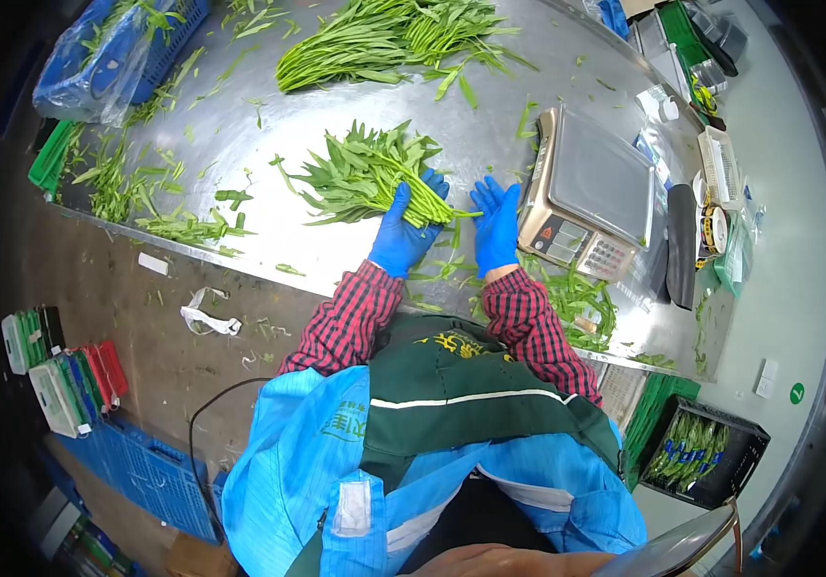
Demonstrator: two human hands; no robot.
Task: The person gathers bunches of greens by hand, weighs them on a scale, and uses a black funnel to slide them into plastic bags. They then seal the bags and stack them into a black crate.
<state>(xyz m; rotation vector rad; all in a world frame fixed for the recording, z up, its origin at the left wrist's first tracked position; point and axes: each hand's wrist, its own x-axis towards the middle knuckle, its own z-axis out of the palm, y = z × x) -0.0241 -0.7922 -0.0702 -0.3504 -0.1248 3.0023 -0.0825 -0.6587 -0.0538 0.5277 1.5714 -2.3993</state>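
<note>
A bunch of leafy green stems, like water spinach (365, 183), lies across my left hand (405, 231), its leaves toward the left and the cut stems toward the right. My blue-gloved left fingers wrap round the stems, with the thumb on top. My right hand (496, 226), also in a blue glove, is open with fingers stretched out, just right of the stem ends. Close to its right stands a digital scale (600, 168) with a bare metal pan and a keypad facing me.
A larger pile of greens (393, 43) lies at the far side of the metal table (268, 231). Loose leaves are scattered around. A blue crate (158, 58) stands at the far left. Tape rolls (713, 231) sit right of the scale; a black crate (706, 452) holds bundled greens below.
</note>
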